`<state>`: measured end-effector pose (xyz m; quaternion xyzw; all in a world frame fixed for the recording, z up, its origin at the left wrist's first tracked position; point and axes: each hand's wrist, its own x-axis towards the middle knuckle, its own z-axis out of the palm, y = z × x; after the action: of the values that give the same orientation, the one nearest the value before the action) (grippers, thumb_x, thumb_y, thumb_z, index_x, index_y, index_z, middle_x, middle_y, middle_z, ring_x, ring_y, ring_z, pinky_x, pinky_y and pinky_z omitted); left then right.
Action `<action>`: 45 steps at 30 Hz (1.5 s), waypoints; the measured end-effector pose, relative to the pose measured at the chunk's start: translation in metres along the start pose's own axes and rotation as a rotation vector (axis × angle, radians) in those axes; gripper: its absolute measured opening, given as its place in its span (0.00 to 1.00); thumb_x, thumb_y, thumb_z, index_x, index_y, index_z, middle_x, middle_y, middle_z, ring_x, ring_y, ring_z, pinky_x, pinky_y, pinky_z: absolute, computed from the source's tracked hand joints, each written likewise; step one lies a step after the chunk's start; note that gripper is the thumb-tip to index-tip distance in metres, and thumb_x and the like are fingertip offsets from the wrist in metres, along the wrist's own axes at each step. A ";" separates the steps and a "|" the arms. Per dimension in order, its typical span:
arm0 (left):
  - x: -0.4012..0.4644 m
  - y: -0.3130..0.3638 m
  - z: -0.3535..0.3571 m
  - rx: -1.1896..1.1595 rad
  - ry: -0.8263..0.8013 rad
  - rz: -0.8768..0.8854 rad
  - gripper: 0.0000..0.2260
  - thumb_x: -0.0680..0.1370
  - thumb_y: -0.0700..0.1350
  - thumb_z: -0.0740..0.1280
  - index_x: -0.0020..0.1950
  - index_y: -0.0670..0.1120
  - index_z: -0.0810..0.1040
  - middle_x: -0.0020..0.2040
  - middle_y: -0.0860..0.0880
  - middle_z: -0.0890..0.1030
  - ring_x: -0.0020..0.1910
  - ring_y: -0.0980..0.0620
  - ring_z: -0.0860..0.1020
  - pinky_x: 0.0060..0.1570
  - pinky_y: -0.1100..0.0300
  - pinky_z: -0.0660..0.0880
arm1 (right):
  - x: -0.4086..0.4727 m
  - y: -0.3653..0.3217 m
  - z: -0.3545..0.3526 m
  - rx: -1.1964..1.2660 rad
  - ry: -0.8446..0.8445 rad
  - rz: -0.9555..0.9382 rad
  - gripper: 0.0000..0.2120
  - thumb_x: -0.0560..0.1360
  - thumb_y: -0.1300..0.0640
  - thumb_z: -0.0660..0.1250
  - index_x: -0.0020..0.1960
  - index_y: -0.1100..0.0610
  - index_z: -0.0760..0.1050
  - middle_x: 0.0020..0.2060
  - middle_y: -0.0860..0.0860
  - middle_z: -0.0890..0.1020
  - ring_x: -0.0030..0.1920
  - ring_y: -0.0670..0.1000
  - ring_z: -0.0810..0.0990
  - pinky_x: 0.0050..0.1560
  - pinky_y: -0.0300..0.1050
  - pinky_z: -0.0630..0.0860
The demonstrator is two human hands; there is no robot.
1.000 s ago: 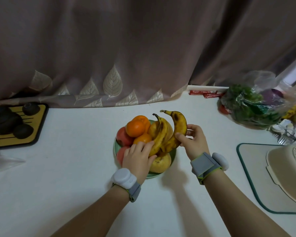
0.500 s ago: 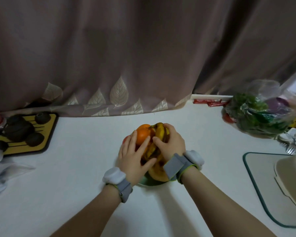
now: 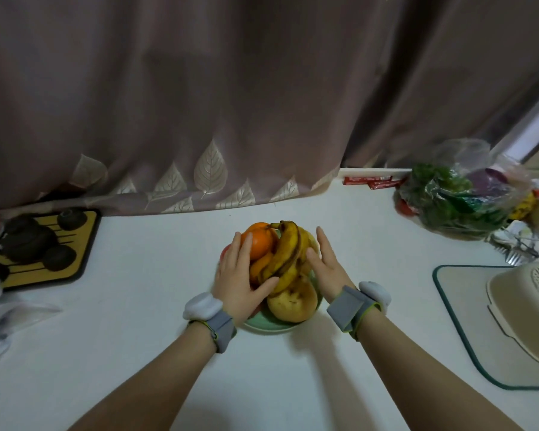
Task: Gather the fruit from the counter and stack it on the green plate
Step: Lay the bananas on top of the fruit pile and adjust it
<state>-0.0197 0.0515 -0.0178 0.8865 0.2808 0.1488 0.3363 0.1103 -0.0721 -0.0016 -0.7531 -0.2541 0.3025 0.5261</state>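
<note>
The green plate sits mid-counter, heaped with fruit. An orange tops the pile beside spotted bananas. A yellow pear-like fruit lies at the front, and a red fruit peeks out at the left. My left hand rests flat against the pile's left side, fingers spread, touching the orange. On the right, my right hand is held open next to the bananas, gripping nothing.
A yellow-and-black tray with a dark tea set stands at the left. A bag of vegetables lies at the back right, forks beside it. A beige basket on a mat occupies the right edge. A curtain hangs behind.
My right hand has let go of the bananas, now lying on the pile, and has drawn back to the right with fingers open. My left hand still steadies the pile's left side.
</note>
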 end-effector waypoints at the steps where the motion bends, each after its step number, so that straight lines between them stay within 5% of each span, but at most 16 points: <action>1: 0.001 0.001 -0.001 -0.026 -0.005 -0.022 0.41 0.69 0.62 0.65 0.74 0.49 0.47 0.77 0.44 0.49 0.75 0.45 0.50 0.72 0.43 0.54 | -0.006 0.003 0.002 0.028 0.012 0.007 0.29 0.78 0.50 0.56 0.74 0.48 0.45 0.75 0.46 0.53 0.74 0.47 0.54 0.68 0.38 0.53; 4: 0.004 0.003 0.000 -0.016 -0.024 -0.027 0.41 0.71 0.58 0.67 0.74 0.48 0.44 0.77 0.44 0.46 0.75 0.46 0.48 0.73 0.44 0.53 | -0.017 0.006 0.014 -0.088 0.003 -0.150 0.29 0.77 0.55 0.60 0.72 0.46 0.49 0.73 0.43 0.55 0.72 0.39 0.53 0.70 0.32 0.51; 7: 0.006 0.001 -0.001 -0.008 -0.032 -0.011 0.39 0.73 0.55 0.66 0.74 0.46 0.46 0.77 0.44 0.47 0.75 0.45 0.49 0.73 0.46 0.53 | -0.014 0.008 0.029 -0.344 0.035 -0.248 0.34 0.76 0.53 0.62 0.74 0.52 0.45 0.76 0.51 0.49 0.76 0.48 0.45 0.74 0.42 0.45; 13: 0.006 -0.009 -0.007 -0.029 -0.063 0.052 0.34 0.75 0.49 0.65 0.74 0.46 0.48 0.77 0.45 0.48 0.75 0.45 0.51 0.73 0.45 0.54 | -0.010 0.017 0.044 -0.465 0.108 -0.280 0.35 0.74 0.48 0.64 0.70 0.44 0.41 0.76 0.55 0.45 0.76 0.53 0.46 0.72 0.44 0.48; 20: 0.005 -0.004 0.003 0.026 -0.040 0.075 0.32 0.77 0.49 0.61 0.73 0.47 0.44 0.77 0.46 0.43 0.75 0.47 0.46 0.72 0.54 0.50 | -0.003 0.030 0.048 -0.702 0.156 -0.201 0.34 0.67 0.32 0.40 0.67 0.41 0.30 0.76 0.50 0.40 0.76 0.50 0.45 0.73 0.56 0.49; 25: 0.006 -0.011 -0.003 -0.036 -0.082 0.085 0.36 0.75 0.50 0.64 0.74 0.48 0.44 0.77 0.46 0.45 0.75 0.48 0.47 0.74 0.46 0.53 | -0.007 0.027 0.040 -0.656 0.109 -0.205 0.33 0.70 0.34 0.48 0.66 0.36 0.30 0.76 0.45 0.40 0.75 0.46 0.46 0.73 0.58 0.39; 31: 0.004 -0.020 -0.002 -0.047 -0.081 0.060 0.42 0.67 0.65 0.55 0.73 0.48 0.39 0.75 0.50 0.40 0.74 0.52 0.39 0.72 0.54 0.40 | -0.011 0.024 0.041 -0.403 0.221 -0.168 0.35 0.75 0.43 0.54 0.74 0.52 0.41 0.76 0.53 0.43 0.75 0.50 0.44 0.72 0.44 0.43; 34: -0.001 -0.028 0.008 -0.252 -0.047 -0.203 0.37 0.74 0.60 0.56 0.73 0.47 0.39 0.76 0.47 0.39 0.74 0.49 0.38 0.73 0.51 0.38 | -0.014 0.034 0.044 -0.113 0.287 0.043 0.30 0.79 0.49 0.53 0.74 0.53 0.42 0.76 0.52 0.43 0.76 0.50 0.43 0.73 0.42 0.42; 37: -0.008 -0.040 0.019 -0.451 -0.083 -0.420 0.29 0.80 0.55 0.52 0.73 0.47 0.39 0.76 0.45 0.41 0.75 0.47 0.40 0.75 0.47 0.41 | -0.016 0.044 0.046 0.106 0.302 0.202 0.28 0.80 0.50 0.50 0.74 0.56 0.42 0.76 0.53 0.46 0.76 0.51 0.46 0.76 0.50 0.45; 45: 0.002 -0.041 0.025 -0.531 -0.017 -0.482 0.23 0.81 0.50 0.49 0.74 0.47 0.46 0.76 0.41 0.49 0.75 0.44 0.48 0.74 0.44 0.48 | -0.014 0.046 0.043 0.001 0.271 0.151 0.29 0.79 0.51 0.53 0.74 0.57 0.44 0.76 0.55 0.50 0.76 0.53 0.48 0.76 0.53 0.47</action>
<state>-0.0232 0.0647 -0.0639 0.6776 0.4307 0.1256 0.5828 0.0726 -0.0692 -0.0534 -0.8036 -0.1235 0.2370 0.5318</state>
